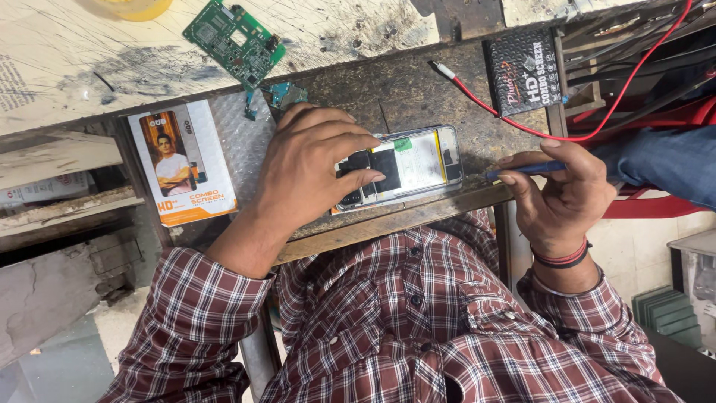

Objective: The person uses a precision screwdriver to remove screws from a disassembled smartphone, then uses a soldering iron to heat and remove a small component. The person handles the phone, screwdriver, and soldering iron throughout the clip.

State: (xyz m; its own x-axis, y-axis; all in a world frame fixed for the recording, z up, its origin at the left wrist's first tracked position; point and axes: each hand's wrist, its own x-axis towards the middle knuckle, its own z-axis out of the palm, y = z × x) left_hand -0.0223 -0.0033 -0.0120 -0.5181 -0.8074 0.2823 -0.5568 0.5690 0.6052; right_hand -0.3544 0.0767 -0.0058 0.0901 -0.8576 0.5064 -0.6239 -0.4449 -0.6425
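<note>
An opened phone (418, 164) lies back-up near the front edge of a dark worn bench (418, 89), its white battery and black inner parts showing. My left hand (309, 168) rests flat on the phone's left end, fingers pressing on the black parts. To the right of the phone, my right hand (563, 194) is closed around a thin blue tool (522, 170) whose tip points toward the phone's right end, a little apart from it.
A green circuit board (235, 41) lies at the back left, with a small teal part (287, 95) near it. A white and orange screen box (183, 166) sits left of my hand. A black box (522, 71) and a red wire (537, 128) are at the back right.
</note>
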